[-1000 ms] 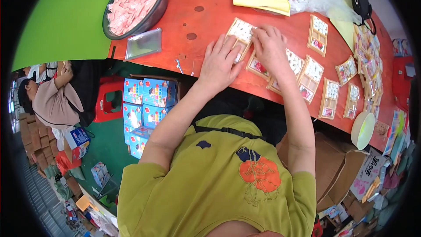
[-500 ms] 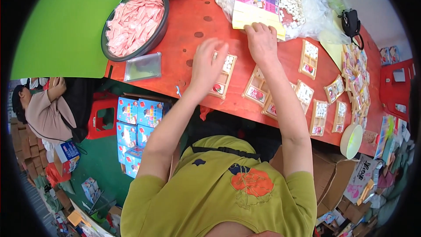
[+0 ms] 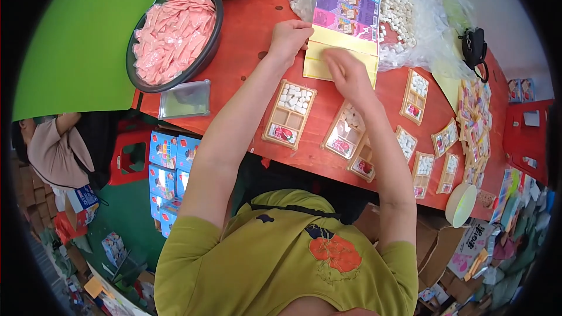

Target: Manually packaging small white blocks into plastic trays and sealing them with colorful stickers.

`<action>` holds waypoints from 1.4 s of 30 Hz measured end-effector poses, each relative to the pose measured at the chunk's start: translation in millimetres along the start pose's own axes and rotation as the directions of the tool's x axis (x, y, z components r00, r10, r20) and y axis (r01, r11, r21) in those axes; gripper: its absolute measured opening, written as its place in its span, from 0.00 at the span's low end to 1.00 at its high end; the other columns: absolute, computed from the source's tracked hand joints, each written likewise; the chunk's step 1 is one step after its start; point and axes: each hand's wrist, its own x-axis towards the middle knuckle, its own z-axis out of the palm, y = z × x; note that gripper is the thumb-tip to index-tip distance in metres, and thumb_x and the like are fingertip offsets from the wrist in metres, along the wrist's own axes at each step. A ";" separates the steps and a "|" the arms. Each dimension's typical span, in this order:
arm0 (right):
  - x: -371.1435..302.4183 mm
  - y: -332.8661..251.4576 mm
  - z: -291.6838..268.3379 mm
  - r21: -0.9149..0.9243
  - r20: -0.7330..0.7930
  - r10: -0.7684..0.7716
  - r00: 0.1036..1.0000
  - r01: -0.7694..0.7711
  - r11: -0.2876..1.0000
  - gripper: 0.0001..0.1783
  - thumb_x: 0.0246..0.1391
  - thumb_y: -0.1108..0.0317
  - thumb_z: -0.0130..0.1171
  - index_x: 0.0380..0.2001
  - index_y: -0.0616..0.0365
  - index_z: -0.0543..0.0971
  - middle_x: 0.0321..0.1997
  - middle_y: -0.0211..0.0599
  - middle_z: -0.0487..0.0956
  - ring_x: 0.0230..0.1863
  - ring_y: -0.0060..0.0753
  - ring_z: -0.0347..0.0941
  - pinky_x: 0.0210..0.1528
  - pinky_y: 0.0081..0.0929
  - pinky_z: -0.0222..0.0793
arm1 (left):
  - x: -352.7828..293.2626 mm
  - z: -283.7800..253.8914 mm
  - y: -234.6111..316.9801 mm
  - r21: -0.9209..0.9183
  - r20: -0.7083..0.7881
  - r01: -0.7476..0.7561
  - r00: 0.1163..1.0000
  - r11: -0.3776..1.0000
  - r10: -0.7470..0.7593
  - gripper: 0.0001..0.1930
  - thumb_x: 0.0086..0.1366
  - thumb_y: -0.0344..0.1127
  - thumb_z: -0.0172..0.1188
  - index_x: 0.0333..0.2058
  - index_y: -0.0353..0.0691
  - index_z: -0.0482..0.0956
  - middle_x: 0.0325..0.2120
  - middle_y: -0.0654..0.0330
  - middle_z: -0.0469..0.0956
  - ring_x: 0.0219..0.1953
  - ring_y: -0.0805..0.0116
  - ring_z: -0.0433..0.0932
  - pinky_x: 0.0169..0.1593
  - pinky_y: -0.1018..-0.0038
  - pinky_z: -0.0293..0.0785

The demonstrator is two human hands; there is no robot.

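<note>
My left hand (image 3: 290,42) is closed in a pinch at the left edge of a stack of label sheets (image 3: 346,14), with rows of blue, purple and pink prints above a yellow lower part. Over that yellow part, my right hand (image 3: 350,76) has its fingers curled together; what lies between them is hidden. Below my hands, a small divided tray (image 3: 290,114) holds white marshmallow-like cubes and a red packet. To its right is a similar tray (image 3: 341,131), partly covered by my right forearm.
A dark basin of pink sachets (image 3: 175,38) and a clear plastic box (image 3: 185,99) stand at left. Loose white cubes (image 3: 398,9) lie on a plastic bag at the back. Filled trays (image 3: 414,96), a green bowl (image 3: 461,205) and a black bag (image 3: 473,47) occupy the right.
My left hand has moved from the divided tray up to the label sheets' left edge. My right hand has shifted from gripping their lower edge to curling over the yellow part. The view has shifted slightly.
</note>
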 end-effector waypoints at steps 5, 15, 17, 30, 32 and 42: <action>58.9 10.6 22.9 -0.116 -0.225 -0.037 0.974 0.010 0.993 0.07 0.57 0.75 0.57 0.38 0.66 0.79 0.36 0.48 0.79 0.38 0.51 0.78 0.41 0.38 0.73 | -6.1 1.6 4.4 0.003 0.032 0.003 0.999 1.000 -0.003 0.12 0.58 0.28 0.64 0.41 0.30 0.81 0.28 0.60 0.81 0.25 0.77 0.75 0.29 0.80 0.71; 76.3 16.7 23.7 -0.193 -0.158 -0.019 0.987 -0.012 0.981 0.06 0.53 0.74 0.57 0.30 0.67 0.81 0.34 0.51 0.78 0.36 0.53 0.76 0.42 0.43 0.73 | 0.4 6.3 -7.8 -0.040 0.017 -0.149 0.989 0.988 0.150 0.10 0.59 0.25 0.60 0.40 0.31 0.82 0.30 0.62 0.81 0.30 0.78 0.76 0.33 0.79 0.71; 78.6 17.8 20.8 -0.215 -0.159 -0.044 0.986 0.009 0.977 0.05 0.53 0.75 0.58 0.31 0.67 0.81 0.35 0.49 0.79 0.35 0.52 0.77 0.40 0.41 0.73 | 2.9 6.6 -12.7 -0.045 0.023 -0.198 0.980 0.979 0.199 0.10 0.60 0.25 0.60 0.40 0.31 0.82 0.30 0.63 0.81 0.30 0.79 0.75 0.33 0.80 0.71; 81.0 37.7 19.5 -0.190 -0.144 -0.182 0.973 0.154 0.970 0.04 0.52 0.75 0.58 0.30 0.66 0.78 0.34 0.47 0.78 0.36 0.52 0.76 0.39 0.41 0.74 | 5.0 9.4 -15.0 -0.117 0.019 -0.131 0.991 0.985 0.134 0.09 0.62 0.24 0.60 0.42 0.33 0.82 0.36 0.62 0.81 0.37 0.78 0.77 0.42 0.82 0.73; 82.8 36.8 19.5 -0.222 -0.123 -0.194 0.973 0.164 0.961 0.04 0.51 0.76 0.59 0.31 0.66 0.79 0.34 0.47 0.78 0.35 0.50 0.77 0.37 0.38 0.74 | 5.0 7.1 -17.0 -0.115 0.020 -0.151 0.988 0.982 0.154 0.09 0.63 0.24 0.60 0.42 0.33 0.82 0.36 0.62 0.81 0.37 0.78 0.77 0.42 0.82 0.73; 82.9 36.0 24.1 -0.120 -0.190 -0.051 0.980 0.029 0.992 0.04 0.49 0.76 0.61 0.29 0.66 0.79 0.31 0.46 0.78 0.33 0.49 0.77 0.36 0.39 0.74 | 5.8 7.8 -22.8 -0.079 0.011 -0.209 0.978 0.975 0.210 0.09 0.64 0.24 0.59 0.43 0.31 0.81 0.35 0.62 0.81 0.36 0.79 0.77 0.41 0.82 0.73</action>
